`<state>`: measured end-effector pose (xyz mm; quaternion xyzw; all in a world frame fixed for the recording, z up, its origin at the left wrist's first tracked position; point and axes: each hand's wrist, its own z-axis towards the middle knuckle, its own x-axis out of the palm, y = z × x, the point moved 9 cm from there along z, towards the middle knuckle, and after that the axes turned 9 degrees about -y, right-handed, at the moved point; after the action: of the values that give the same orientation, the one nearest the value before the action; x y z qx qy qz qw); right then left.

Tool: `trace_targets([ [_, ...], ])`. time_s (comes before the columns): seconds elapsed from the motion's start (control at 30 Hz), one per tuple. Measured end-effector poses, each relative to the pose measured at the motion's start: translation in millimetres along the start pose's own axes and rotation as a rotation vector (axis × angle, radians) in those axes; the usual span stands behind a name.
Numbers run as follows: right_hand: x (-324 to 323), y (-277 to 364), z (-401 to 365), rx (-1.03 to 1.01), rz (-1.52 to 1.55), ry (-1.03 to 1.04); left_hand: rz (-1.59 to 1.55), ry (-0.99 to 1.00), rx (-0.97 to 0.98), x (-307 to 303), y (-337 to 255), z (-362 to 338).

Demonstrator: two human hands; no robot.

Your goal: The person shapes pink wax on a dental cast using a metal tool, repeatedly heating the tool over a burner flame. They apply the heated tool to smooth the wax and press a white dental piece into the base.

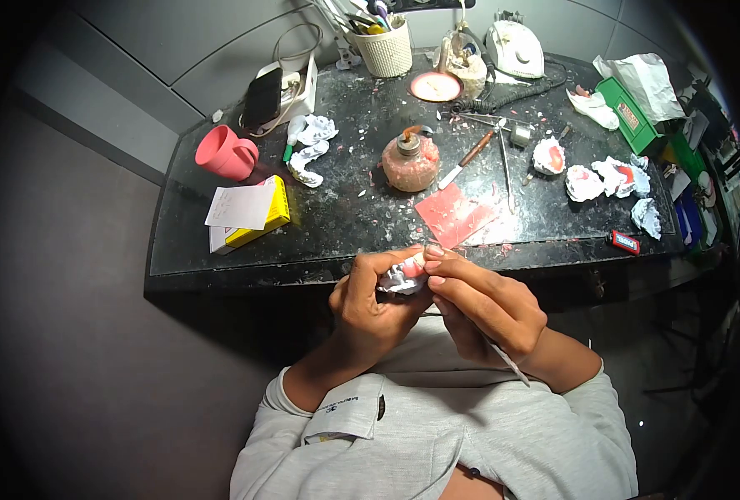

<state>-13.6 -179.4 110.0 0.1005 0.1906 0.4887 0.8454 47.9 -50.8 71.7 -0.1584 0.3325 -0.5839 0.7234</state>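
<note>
Close to the table's front edge, my left hand (368, 302) is wrapped round a white plaster dental cast (399, 283) with pink wax on it. My right hand (491, 308) is closed in a pinch against the cast's right side. It grips a slim metal carving tool (513, 365), whose shaft sticks out below the palm; the working tip is hidden by fingers. Just beyond my hands lies a pink wax sheet (455, 215), with a wax knife (468, 158) and a long metal instrument (506, 171) near it.
A lit spirit burner (411, 167) stands mid-table. Several plaster casts, including one with red wax (548, 157), lie right, near a red box (625, 242). Left are a pink mug (227, 153), yellow box (277, 208) and phone (262, 96). A white basket (384, 52) stands behind.
</note>
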Motion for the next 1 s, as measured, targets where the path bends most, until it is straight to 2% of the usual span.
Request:
trace_targets([
  [0.53, 1.6, 6.0, -1.5, -0.076, -0.036, -0.032, 0.030, -0.017, 0.083, -1.3, -4.4, -1.9],
  [1.0, -2.7, 4.4, 2.4, -0.028, -0.003, 0.003, 0.004, -0.004, 0.048, -0.9, -3.0, -2.3],
])
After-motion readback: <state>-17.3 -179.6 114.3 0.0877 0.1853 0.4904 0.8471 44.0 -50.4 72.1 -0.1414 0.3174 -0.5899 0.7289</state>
